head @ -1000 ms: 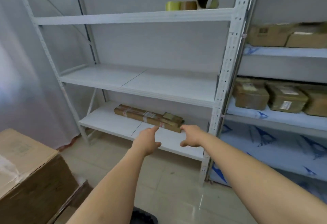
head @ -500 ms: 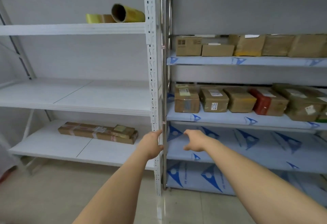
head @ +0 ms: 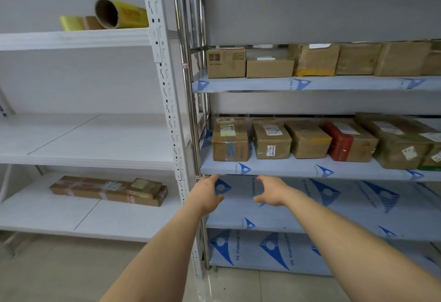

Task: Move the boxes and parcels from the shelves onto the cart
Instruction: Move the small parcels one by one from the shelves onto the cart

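Middle shelf bears six parcels; left hand, right hand open, empty

white rack, tape rolls up top, long parcel on bottom shelf, steel rack, box rows on two shelves

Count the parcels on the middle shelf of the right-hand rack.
6 visible, left to right: first parcel, second parcel, third parcel, red-taped parcel, large parcel, and an edge parcel cut off; more may be hidden.
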